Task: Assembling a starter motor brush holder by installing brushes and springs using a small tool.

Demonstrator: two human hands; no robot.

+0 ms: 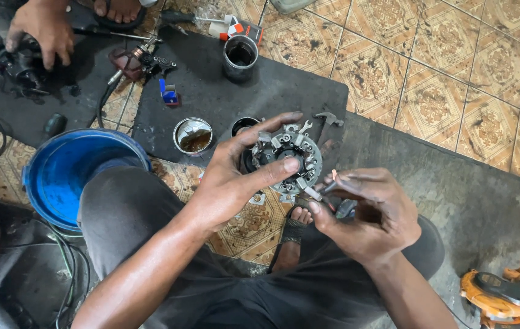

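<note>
Holding the round metal part [289, 159] pinched in our left hand [235, 176], we pinch a small tool [324, 190] in our right hand [366, 213], just beside its lower right edge.

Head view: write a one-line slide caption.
Left hand holds a round metal part; right hand pinches a small tool at its edge.

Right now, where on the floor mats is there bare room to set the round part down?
Bare: the grey mat right of the right hand, up to the orange power tool; also the black mat right of the dark metal cylinder. Crowded: around the small tin of brown liquid and blue bucket.
</note>
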